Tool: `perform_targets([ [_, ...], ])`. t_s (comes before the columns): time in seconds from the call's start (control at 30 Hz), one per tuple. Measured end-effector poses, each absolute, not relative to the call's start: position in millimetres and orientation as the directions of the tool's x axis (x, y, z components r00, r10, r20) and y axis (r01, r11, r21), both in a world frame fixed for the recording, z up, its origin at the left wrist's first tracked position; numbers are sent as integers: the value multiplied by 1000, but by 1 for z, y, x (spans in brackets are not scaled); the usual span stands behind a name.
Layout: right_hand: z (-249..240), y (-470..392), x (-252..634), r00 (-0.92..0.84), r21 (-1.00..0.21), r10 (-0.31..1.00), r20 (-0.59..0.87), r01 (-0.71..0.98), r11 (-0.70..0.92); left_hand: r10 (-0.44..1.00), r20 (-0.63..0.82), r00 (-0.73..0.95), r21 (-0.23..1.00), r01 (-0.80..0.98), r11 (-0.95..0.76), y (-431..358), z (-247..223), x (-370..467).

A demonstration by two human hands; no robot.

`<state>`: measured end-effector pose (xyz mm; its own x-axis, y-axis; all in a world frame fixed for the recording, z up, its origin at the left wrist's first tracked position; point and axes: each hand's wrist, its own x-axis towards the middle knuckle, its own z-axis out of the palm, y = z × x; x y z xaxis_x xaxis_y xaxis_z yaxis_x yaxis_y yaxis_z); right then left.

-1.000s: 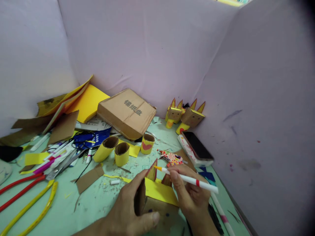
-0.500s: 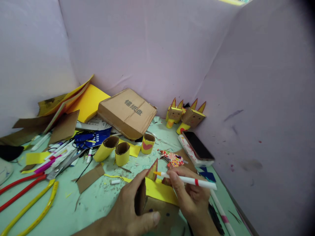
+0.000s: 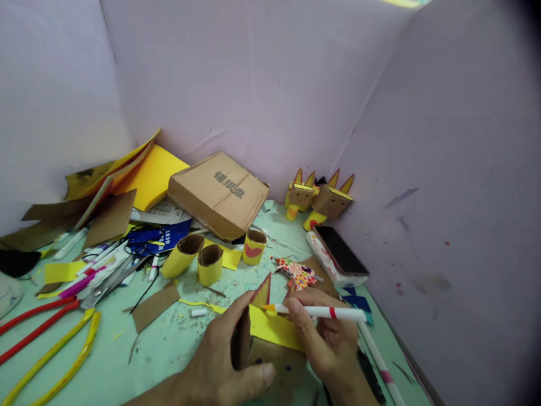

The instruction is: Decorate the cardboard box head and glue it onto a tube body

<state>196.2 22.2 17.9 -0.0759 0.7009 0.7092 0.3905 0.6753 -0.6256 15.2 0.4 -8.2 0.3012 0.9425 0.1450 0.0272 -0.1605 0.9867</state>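
Cardboard box figure (image 3: 270,352) w/ yellow top, near table edge: left hand (image 3: 220,366) clasps its side, right hand (image 3: 327,338) pinches orange-tipped marker (image 3: 316,310), tip on yellow top.

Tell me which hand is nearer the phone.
Right. The right hand with the marker sits just below the phone; the left hand grips the cardboard figure farther left.

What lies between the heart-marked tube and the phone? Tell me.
In the head view, a small colourful patterned paper piece lies on the table between the heart tube and the phone.
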Motion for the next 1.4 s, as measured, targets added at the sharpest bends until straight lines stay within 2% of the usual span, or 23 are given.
perform_targets([
  [0.23,20,22,196,-66,-647,727,684,404,646,941,163,296,985,1,-171,1,-9,16],
  [0.37,19,23,196,-95,-627,702,706,377,682,944,166,286,985,-7,-171,1,-8,16],
  [0.67,19,23,195,-111,-627,706,699,379,680,946,153,287,985,28,-168,2,-10,14],
  [0.83,21,20,192,-109,-629,707,699,379,679,931,202,304,969,77,-235,3,-19,13],
  [1.03,23,21,192,-169,-548,645,745,395,737,951,162,262,977,94,-193,0,-14,13],
  [1.33,22,21,192,-162,-616,700,696,367,697,955,153,254,982,73,-176,1,-12,14],
  [1.4,22,21,196,-47,-692,738,674,311,651,951,152,269,988,-9,-155,2,-11,14],
])
